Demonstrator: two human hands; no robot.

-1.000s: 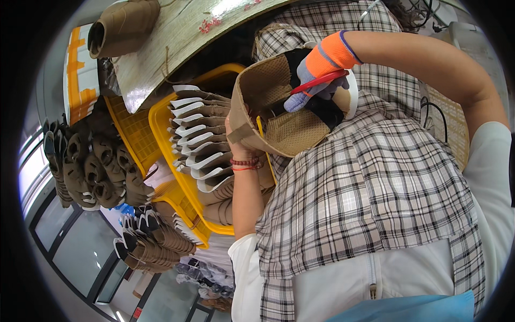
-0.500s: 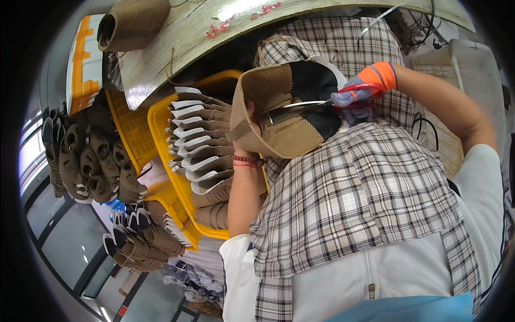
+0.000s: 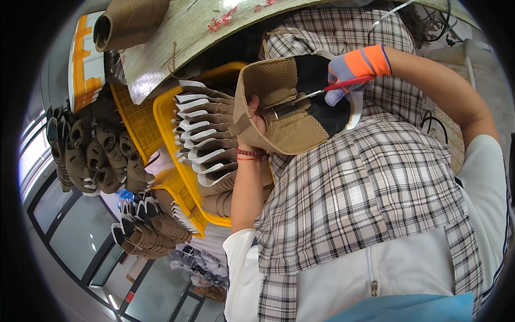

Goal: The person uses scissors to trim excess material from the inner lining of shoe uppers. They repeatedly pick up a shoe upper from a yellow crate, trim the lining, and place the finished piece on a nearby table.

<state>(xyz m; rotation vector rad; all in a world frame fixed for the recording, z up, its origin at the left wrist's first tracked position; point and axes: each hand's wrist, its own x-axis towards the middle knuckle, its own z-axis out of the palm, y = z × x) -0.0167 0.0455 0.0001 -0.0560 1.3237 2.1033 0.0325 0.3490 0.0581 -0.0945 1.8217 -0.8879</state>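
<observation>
Over my lap, a brown shoe upper [image 3: 300, 129] with mesh and black lining is spread with its inside showing. My left hand [image 3: 254, 124], bare with a beaded bracelet, grips its left end, thumb inside and the other fingers mostly hidden behind. My right hand [image 3: 343, 76], in a grey and orange glove, is closed round red-handled scissors [image 3: 351, 82]. Their metal blades point left into the upper, along the brown strip at its middle. Whether the blade tips touch the fabric I cannot tell.
Left of my forearm, a yellow basket [image 3: 166, 126] holds a stack of brown uppers with white edges [image 3: 201, 131]. More brown uppers [image 3: 91, 155] hang in bunches at far left. Ahead is a table [image 3: 182, 37] bearing a brown shoe upper [image 3: 131, 24]. Cables [image 3: 442, 24] lie at far right.
My right hand has moved slightly away from me and left, and the scissors now slant down toward the upper's middle with their blades closer together. My left hand keeps its grip.
</observation>
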